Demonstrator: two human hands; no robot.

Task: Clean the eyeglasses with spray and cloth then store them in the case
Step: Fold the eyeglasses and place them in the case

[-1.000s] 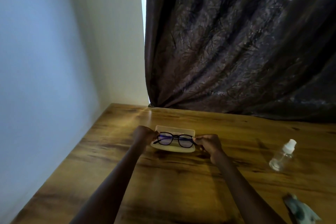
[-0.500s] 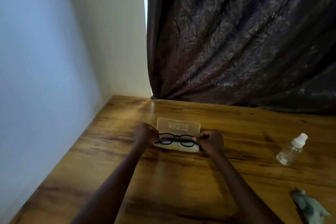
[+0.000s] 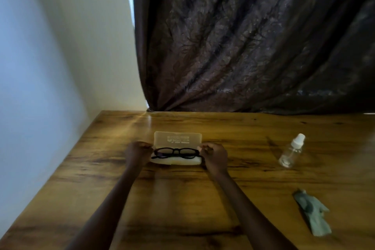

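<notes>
My left hand (image 3: 138,153) pinches the left end of the black plastic-framed eyeglasses (image 3: 176,152). The glasses stretch between my two hands, with the lenses facing me. They sit at the open pale see-through plastic case (image 3: 177,149), whose lid stands up just behind my hands, with some print on it. I cannot tell if the glasses rest all the way down inside it. My right hand (image 3: 214,156) pinches the right end of the frame. Well off to the right of that hand stands a small clear spray bottle with a white cap (image 3: 291,150). Nearer to me on that side lies a crumpled pale green cloth (image 3: 312,212). Everything is on the brown wooden table (image 3: 182,199).
</notes>
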